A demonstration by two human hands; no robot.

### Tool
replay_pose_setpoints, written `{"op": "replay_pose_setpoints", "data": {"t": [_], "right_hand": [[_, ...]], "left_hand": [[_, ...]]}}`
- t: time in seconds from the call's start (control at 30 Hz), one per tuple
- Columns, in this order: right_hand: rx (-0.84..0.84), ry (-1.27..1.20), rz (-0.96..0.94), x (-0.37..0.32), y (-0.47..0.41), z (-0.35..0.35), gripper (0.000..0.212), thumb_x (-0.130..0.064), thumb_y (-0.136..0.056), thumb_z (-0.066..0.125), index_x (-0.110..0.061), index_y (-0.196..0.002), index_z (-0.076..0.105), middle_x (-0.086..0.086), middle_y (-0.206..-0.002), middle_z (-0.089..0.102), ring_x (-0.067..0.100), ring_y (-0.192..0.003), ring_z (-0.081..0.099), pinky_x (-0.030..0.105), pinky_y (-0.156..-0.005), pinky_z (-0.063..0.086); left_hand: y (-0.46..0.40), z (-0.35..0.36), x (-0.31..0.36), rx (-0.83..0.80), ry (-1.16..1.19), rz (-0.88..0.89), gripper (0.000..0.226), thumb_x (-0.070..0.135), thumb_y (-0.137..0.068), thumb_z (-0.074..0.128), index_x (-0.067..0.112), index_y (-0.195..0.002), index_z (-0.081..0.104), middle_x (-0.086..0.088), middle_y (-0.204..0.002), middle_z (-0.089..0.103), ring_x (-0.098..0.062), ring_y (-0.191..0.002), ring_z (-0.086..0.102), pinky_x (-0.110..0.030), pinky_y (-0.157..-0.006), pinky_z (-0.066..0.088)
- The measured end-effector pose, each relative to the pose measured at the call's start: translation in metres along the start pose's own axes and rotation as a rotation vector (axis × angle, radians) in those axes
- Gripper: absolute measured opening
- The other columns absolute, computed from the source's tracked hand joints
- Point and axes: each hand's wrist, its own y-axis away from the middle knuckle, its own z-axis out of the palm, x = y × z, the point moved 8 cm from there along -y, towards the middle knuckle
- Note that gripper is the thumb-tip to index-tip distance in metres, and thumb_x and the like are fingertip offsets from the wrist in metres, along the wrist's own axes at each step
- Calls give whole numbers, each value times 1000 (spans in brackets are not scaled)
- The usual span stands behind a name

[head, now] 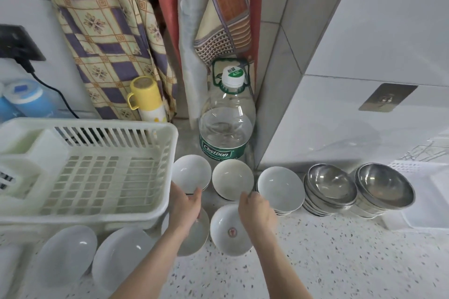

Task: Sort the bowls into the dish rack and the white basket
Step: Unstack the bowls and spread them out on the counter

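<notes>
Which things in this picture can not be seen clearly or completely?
- Dish rack, head view: cut off by the right edge.
- White bowl under the left hand: partly hidden by the wrist.
- Right hand: its fingertips blur, so contact with the cream bowl is unclear.
- Steel bowl stacks: count too small to tell.

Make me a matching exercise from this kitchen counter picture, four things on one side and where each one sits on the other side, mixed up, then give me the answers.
Things:
1. white basket
2. water bottle
3. steel bowls
4. yellow cup

Places:
A. far right of the row of bowls
B. upside down on a flask by the patterned cloth
C. left side of the counter, nothing in it
D. in the corner, behind the white bowls

Pairs: 1-C, 2-D, 3-A, 4-B
</notes>
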Motion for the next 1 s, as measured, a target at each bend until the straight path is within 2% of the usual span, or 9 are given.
{"op": "replay_pose_setpoints", "data": {"t": [0.07, 0.17, 0.3, 0.37, 0.57, 0.67, 0.77, 0.87, 1.0], "right_hand": [[6, 30, 9, -3, -6, 2, 43, -37, -101, 30, -7, -108, 60, 11, -105, 69, 34, -98, 64, 34, -72, 45], [16, 50, 18, -7, -14, 7, 42, -38, -102, 32, -7, -110, 59, 11, -107, 69, 32, -99, 65, 33, -71, 45], [27, 24, 48, -6, -18, 14, 38, -41, -100, 41, -7, -108, 56, 10, -106, 69, 31, -98, 66, 31, -68, 42], [25, -33, 71, -2, -17, 20, 33, -39, -97, 48, -8, -108, 53, 9, -103, 69, 30, -96, 66, 30, -67, 40], [78, -158, 149, 2, -14, 23, 24, -23, -91, 53, -8, -109, 51, 10, -98, 68, 32, -90, 63, 30, -65, 40], [105, -181, 150, 1, -11, 26, 29, -24, -93, 51, -8, -117, 48, 10, -102, 69, 33, -95, 64, 32, -71, 44], [153, -249, 136, 0, -8, 28, 40, -37, -97, 51, -8, -124, 45, 10, -103, 71, 33, -98, 65, 35, -74, 46], [192, -322, 121, 0, -4, 31, 46, -43, -97, 51, -8, -126, 44, 11, -99, 73, 36, -95, 66, 38, -74, 48], [238, -417, 117, 1, -1, 35, 41, -34, -98, 52, -10, -129, 43, 12, -101, 71, 39, -95, 65, 40, -74, 46]], "left_hand": [[-9, 0, -7, 38, 16, -70, 76, 25, -95, 57, 20, -153, 8, -15, -75, 67, -19, -36, 44, -19, -31, 32], [-22, 3, -14, 29, 54, -160, 59, 23, -97, 55, 14, -147, 25, -22, -97, 70, -13, -34, 45, -16, -30, 26], [-27, 2, -15, 34, 78, -219, 50, 13, -98, 51, 20, -143, 29, -14, -74, 68, -11, -27, 43, -12, -32, 25], [-26, 1, -13, 36, 59, -215, 54, 8, -96, 48, 22, -144, 27, -14, -74, 68, -12, -30, 45, -12, -33, 25], [-23, 0, -3, 45, 55, -189, 62, -1, -95, 42, 25, -148, 25, -12, -115, 63, -16, -58, 67, -14, -29, 26], [-21, 0, -1, 45, 92, -175, 61, -5, -95, 41, 25, -146, 28, -8, -99, 63, -20, -61, 64, -15, -30, 28], [-20, 0, -1, 39, 115, -178, 51, -4, -94, 40, 31, -131, 35, -9, -73, 67, -18, -43, 52, -15, -34, 28], [-21, 0, 1, 43, 153, -170, 46, -7, -93, 38, 29, -120, 38, -16, -73, 67, -11, -31, 47, -15, -31, 29], [-18, -1, 2, 72, 215, -156, 45, -11, -92, 36, 26, -116, 40, -25, -84, 66, -12, -34, 51, -17, -31, 37]]}}
